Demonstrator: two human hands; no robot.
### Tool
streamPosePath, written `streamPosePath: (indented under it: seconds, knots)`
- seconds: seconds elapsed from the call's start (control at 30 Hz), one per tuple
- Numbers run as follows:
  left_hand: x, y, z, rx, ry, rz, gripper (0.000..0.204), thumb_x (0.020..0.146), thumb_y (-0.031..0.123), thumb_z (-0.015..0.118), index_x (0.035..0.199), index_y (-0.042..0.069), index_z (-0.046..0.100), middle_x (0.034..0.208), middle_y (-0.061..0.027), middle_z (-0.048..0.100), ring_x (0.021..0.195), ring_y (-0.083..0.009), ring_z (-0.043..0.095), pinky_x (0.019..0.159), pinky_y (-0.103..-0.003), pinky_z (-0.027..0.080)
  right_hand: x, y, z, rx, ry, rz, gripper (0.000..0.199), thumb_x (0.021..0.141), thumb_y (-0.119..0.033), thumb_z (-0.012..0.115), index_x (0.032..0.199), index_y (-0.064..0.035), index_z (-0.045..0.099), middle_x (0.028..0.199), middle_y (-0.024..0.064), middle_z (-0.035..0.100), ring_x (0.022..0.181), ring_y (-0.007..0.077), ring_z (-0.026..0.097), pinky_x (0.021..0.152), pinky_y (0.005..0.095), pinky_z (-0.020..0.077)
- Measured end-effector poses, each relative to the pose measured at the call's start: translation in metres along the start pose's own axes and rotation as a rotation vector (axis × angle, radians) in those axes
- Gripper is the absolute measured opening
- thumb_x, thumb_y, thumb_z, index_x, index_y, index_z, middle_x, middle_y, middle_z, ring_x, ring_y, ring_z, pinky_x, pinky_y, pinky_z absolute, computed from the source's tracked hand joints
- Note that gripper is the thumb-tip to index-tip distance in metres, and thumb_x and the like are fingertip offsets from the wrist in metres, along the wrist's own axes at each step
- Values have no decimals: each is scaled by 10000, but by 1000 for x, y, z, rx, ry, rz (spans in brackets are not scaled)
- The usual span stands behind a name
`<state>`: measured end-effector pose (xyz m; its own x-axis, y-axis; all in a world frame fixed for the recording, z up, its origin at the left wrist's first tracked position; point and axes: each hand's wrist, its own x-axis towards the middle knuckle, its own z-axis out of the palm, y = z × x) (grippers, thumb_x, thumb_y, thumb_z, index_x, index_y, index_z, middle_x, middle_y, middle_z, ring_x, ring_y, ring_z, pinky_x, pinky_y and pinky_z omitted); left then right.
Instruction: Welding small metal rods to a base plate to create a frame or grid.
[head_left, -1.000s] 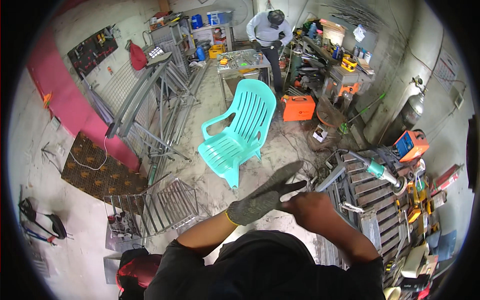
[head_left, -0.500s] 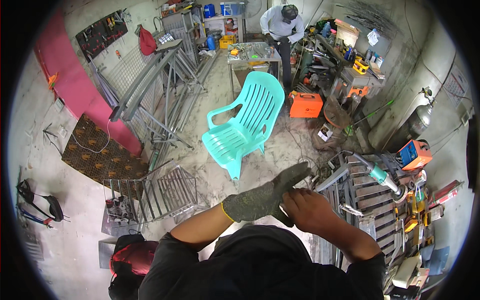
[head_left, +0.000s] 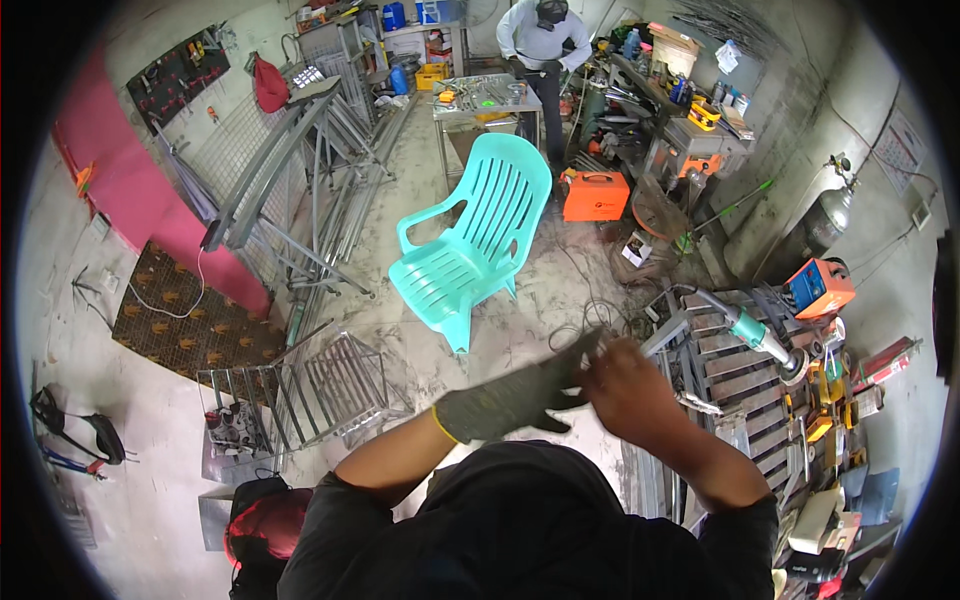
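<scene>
My left hand wears a dark grey-green work glove with a yellow cuff edge, and it stretches out to the right in front of my chest. Its fingers are apart, with nothing in them. My right hand is bare and slightly blurred. Its fingers are closed on the glove at the left hand's fingertips, hiding part of them. Beyond both hands a turquoise plastic armchair stands on the floor.
To the right, an angle grinder lies on a slatted metal rack near an orange-and-blue machine. A welded metal frame is at left. A co-worker stands behind a metal table; an orange box-shaped machine sits nearby.
My right hand has slid from the gloved palm and thumb area to the glove's fingertips, up and to the right. The view has shifted slightly, and the co-worker stands more upright.
</scene>
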<state>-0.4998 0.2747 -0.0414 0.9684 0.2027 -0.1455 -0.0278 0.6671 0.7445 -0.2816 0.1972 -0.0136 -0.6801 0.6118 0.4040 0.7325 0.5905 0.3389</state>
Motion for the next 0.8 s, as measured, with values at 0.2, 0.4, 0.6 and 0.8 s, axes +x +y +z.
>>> streamPosePath:
  seconds: [0.2, 0.4, 0.6, 0.8]
  knots:
    - [14, -47, -33, -42, -174, 121, 822, 1036, 423, 595, 1672, 132, 163, 1632, -83, 357, 1463, -272, 417, 1149, -536, 425, -1, -17, -8, 54, -109, -2, 161, 809, -180, 629, 885, -72, 721, 729, 98, 636, 735, 270, 680, 755, 410, 572]
    - [3, 22, -25, 671, -50, 337, 951, 930, 633, 652, 1659, 150, 275, 1653, -144, 350, 1525, -323, 340, 1163, -578, 361, -21, 4, -35, -3, -163, 473, 496, 833, -194, 751, 1263, 26, 638, 1108, 128, 676, 978, 287, 674, 873, 418, 561]
    - [44, -21, -30, 853, -324, 141, 936, 831, 53, 809, 1600, -46, 286, 1627, -183, 364, 1546, -269, 264, 1231, -369, 272, -15, -41, -18, 58, -421, 401, 400, 789, -190, 653, 1127, 24, 670, 1093, 164, 672, 1032, 304, 673, 857, 412, 558]
    - [102, 3, -18, 958, 205, 281, 784, 920, 220, 733, 1575, -2, 365, 1582, -190, 431, 1484, -309, 385, 1208, -477, 317, -42, -60, -39, -84, 8, 750, 358, 796, -182, 647, 1080, 33, 676, 1105, 147, 643, 1058, 310, 634, 863, 419, 551]
